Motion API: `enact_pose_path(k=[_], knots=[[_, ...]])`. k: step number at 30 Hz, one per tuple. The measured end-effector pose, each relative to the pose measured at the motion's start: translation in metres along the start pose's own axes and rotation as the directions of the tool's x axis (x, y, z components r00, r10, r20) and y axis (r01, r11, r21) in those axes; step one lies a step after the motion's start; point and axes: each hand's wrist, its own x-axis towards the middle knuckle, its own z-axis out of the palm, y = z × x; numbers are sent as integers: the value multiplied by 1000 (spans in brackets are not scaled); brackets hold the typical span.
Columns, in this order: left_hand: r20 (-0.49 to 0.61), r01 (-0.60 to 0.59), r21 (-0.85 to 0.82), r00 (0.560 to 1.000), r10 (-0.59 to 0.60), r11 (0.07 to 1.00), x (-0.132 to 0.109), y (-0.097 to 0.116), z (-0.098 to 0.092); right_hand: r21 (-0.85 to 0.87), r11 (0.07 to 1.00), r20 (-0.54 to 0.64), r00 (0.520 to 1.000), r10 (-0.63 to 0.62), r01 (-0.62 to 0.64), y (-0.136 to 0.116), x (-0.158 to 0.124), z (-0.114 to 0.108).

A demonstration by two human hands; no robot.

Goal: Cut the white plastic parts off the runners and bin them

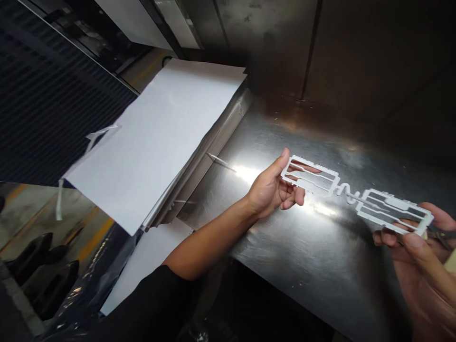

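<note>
**White plastic cutout (388, 206) stretched between two hands**

Left hand (272, 187) clenched around one end, right hand (416, 256) pinching the other, scissors (441, 233) behind its fingers; above a steel table (285, 242), beside white paper (153, 142).

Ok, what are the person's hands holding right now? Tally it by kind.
White cut-out double-frame piece, held between the left hand and right hand: 1
Scissors, in the right hand: 1
Total: 2
</note>
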Motion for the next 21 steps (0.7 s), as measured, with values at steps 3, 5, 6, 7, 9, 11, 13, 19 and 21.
enact_pose_path(k=[3, 5, 6, 7, 9, 11, 13, 19, 21], knots=[[-56, 5, -28, 998, -6, 1000, 2, -1, 1, -9, 1000, -10, 1000, 4, -4, -1, 0, 2], [-82, 8, -46, 997, -12, 999, 3, 0, 2, 5, 1000, -3, 1000, 5, -5, -1, 0, 3], [-93, 12, -52, 996, -16, 999, 3, 0, 2, 8, 1000, 5, 1000, 2, -2, -1, 0, 3], [-100, 16, -57, 995, -22, 998, 3, 0, 2, 6, 1000, 14, 1000, -2, 2, -1, 0, 3], [-113, 18, -63, 993, -25, 998, 3, 0, 3, -9, 1000, 22, 1000, -18, 18, -1, -1, 3], [-124, 22, -64, 992, -30, 998, 3, 1, 4, -49, 997, 12, 998, -62, 63, -1, -3, 4], [-131, 29, -70, 991, -38, 997, 3, 1, 6, -138, 981, -13, 991, -137, 134, -1, -6, 5], [-29, 116, -208, 992, -124, 971, 5, 2, 3, -474, 819, -153, 886, -438, 323, 6, -9, 10], [64, 199, -245, 980, -189, 949, 7, 1, -2, -499, 782, -162, 846, -509, 375, 9, -6, 9]])
